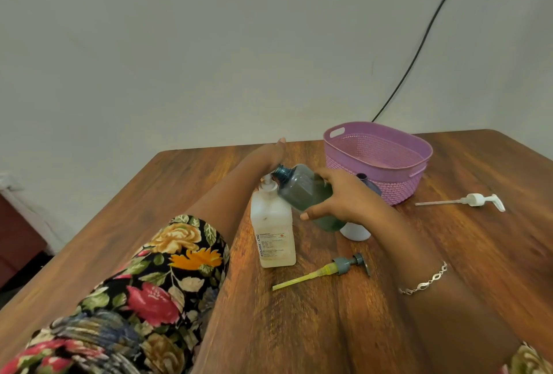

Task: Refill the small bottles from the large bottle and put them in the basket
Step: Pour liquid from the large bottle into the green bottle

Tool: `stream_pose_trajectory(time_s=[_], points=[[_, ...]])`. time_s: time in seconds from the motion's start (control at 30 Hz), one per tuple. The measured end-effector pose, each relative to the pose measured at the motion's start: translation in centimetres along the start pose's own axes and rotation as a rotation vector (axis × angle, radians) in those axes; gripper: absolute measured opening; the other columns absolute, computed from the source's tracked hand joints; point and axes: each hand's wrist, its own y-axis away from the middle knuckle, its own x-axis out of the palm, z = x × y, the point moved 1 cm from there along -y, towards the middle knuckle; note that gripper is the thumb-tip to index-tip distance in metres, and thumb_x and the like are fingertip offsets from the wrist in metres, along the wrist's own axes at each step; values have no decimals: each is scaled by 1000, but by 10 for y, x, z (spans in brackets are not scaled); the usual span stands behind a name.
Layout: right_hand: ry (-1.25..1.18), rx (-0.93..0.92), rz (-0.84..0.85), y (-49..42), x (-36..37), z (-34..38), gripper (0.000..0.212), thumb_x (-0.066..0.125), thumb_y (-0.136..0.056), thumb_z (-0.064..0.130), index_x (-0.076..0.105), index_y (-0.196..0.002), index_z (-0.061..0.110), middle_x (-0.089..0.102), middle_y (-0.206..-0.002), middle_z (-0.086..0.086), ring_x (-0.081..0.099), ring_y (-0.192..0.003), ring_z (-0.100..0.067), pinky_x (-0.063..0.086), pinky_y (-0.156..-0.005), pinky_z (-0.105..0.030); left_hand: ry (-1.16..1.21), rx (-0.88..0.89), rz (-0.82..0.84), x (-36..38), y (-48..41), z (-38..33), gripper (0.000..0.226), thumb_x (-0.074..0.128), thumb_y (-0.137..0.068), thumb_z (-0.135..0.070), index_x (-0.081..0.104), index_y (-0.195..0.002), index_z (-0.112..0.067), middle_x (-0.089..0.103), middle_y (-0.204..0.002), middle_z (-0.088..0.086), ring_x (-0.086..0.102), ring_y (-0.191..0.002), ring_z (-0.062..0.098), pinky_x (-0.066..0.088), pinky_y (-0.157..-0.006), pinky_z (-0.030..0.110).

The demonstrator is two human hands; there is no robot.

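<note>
- White bottle (pixel 270 224), front label (pixel 274 246): blue capitals run vertically along the label's left edge and read "BIOCHEK - CHG".
- Same label, top: one short line of blue print, too small to read.
- Same label, upper right: small red mark, wording illegible.
- Same label, centre: several lines of fine print, illegible.

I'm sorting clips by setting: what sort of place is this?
Probably a room in a home: a wooden table by a plain wall, a black cable running down it, and a purple plastic basket and white pump bottle on the table.
</note>
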Motion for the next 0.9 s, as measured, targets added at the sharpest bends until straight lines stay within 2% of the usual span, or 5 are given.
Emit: stream_pose_trajectory(time_s=[0.23,0.47,0.63,0.77,0.9], points=[[-11,20,16,0,3,-3,82,79,-70,28,37,-139,13,47,-135,-5,48,-119,-22,43,-94,-34,-5,11,-15,4,-2,2,64,12,-101,-45,29,-141,2,35,-141,26,36,-130,35,29,-107,42],[-22,-3,-11,-1,-3,-1,79,79,-70,29,41,-137,13,50,-131,-5,49,-115,-21,40,-84,-27,15,-31,31,-4,11,-8,65,10,-100,-46,23,-142,2,43,-133,32,51,-114,43,42,-83,46],[-24,21,12,0,3,-7,77,80,-68,27,43,-134,13,51,-130,-5,50,-115,-21,44,-90,-32,26,13,-13,7,2,1,61,13,-101,-42,35,-136,4,52,-115,23,50,-87,24,40,-76,27],[-10,21,3,-1,2,-6,80,80,-68,27,40,-137,13,48,-133,-5,48,-118,-23,43,-92,-33,91,4,-8,6,1,3,62,14,-101,-43,32,-137,4,42,-134,27,46,-119,33,39,-97,37],[-34,2,-16,-1,-3,-3,78,80,-69,27,42,-136,13,50,-131,-6,49,-114,-21,43,-90,-32,86,-43,43,-1,12,-5,67,11,-100,-48,26,-141,3,47,-126,35,48,-114,44,42,-66,43]])
